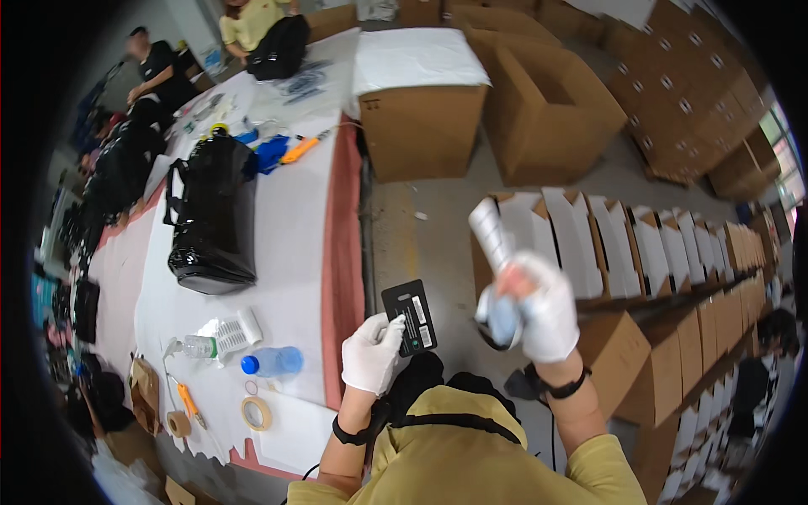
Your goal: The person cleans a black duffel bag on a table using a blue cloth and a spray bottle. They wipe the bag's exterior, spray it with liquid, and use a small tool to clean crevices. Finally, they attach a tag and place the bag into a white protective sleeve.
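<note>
My left hand (374, 353), in a white glove, pinches a black hang tag (410, 319) by its left edge. The tag has a slot near its top and two white barcode stickers. On the right, my gloved right hand (548, 309) is raised and blurred by motion. It grips a white rolled strip (491, 233) with dark lines across it, probably labels. Below the strip, in the same hand, is a pale blue and dark thing (503, 322), too blurred to name. A glossy black bag (214, 218) with handles lies on the white-covered table (290, 252) to my left.
A water bottle (273, 361), a tape roll (255, 413), and an orange utility knife (187, 404) lie on the table's near part. Another orange knife (300, 150) lies farther back. Rows of cartons (571, 246) stand right; open boxes (549, 107) stand ahead. Two people (158, 66) (252, 25) are across the table.
</note>
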Demonstrator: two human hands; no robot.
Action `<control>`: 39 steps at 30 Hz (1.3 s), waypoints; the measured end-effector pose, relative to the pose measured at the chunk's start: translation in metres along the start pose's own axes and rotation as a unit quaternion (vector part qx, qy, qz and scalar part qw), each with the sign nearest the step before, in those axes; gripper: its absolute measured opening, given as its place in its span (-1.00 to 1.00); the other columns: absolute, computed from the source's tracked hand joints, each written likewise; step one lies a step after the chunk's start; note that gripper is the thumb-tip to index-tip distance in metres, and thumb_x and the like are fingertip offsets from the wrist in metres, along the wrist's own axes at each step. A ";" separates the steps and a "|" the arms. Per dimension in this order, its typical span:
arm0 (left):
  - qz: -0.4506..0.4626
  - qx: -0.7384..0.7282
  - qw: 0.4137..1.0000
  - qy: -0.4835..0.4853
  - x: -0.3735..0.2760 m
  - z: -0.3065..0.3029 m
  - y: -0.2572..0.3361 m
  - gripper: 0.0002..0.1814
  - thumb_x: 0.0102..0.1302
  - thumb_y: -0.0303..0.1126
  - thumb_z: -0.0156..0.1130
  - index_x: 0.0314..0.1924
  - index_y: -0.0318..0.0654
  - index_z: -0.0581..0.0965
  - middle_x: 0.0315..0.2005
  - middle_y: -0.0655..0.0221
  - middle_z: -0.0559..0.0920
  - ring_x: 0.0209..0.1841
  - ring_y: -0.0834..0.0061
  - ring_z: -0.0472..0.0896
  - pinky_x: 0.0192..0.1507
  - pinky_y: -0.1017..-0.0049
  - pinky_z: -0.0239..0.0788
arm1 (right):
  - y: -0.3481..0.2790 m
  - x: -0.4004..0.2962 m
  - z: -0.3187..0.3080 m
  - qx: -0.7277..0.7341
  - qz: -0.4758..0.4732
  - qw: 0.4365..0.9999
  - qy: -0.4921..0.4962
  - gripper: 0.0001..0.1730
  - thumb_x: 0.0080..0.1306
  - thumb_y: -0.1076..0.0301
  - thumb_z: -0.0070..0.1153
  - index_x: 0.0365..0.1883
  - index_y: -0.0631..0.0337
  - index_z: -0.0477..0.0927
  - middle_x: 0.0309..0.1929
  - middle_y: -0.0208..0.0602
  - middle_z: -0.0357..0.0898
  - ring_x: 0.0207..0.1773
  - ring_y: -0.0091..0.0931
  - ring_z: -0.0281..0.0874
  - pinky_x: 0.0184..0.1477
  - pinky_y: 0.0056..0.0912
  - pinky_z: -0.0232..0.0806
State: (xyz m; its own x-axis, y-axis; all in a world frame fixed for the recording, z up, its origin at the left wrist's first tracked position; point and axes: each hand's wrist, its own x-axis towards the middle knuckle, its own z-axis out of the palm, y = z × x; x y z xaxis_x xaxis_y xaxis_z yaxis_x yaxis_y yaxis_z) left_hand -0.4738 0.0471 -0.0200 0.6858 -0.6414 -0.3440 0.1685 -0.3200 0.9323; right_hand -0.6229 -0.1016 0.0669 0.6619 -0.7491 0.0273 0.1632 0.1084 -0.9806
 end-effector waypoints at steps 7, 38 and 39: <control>0.195 0.065 0.959 0.194 0.077 -0.016 0.042 -0.82 0.25 -0.48 0.29 -0.14 -0.33 0.65 -0.68 0.42 0.54 -0.66 0.70 0.43 -0.58 0.58 0.28 | 0.033 0.103 0.056 0.004 0.227 0.954 -0.196 -0.69 0.46 0.24 -0.02 -0.46 0.21 0.49 -0.72 -0.48 0.39 -0.72 -0.66 0.31 -0.62 -0.60 0.12; 0.242 0.369 0.777 0.449 0.359 -0.132 0.121 -0.55 -0.03 -0.56 0.30 -0.05 -0.14 0.60 -0.44 0.35 0.65 -0.52 0.28 0.56 -0.47 0.38 0.34 | 0.120 0.498 0.254 0.041 0.191 0.865 -0.463 -0.58 0.38 0.49 0.10 0.17 0.31 0.33 -0.54 -0.48 0.44 -0.55 -0.69 0.36 -0.54 -0.61 0.22; 0.235 0.366 0.789 0.435 0.361 -0.142 0.120 -0.55 -0.01 -0.57 0.29 -0.04 -0.14 0.59 -0.40 0.34 0.67 -0.50 0.28 0.57 -0.46 0.38 0.35 | 0.127 0.506 0.263 0.040 0.235 0.831 -0.503 -0.58 0.38 0.48 0.10 0.17 0.31 0.34 -0.53 -0.45 0.46 -0.53 -0.68 0.39 -0.52 -0.59 0.26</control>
State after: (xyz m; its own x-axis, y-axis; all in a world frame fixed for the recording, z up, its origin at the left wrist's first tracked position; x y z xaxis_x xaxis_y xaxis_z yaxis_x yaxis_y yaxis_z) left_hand -0.1049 -0.1239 -0.0166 0.8305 -0.1899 0.5237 -0.4845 -0.7100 0.5110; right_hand -0.0747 -0.2947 0.0073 0.9365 0.3085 -0.1669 -0.2644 0.3080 -0.9139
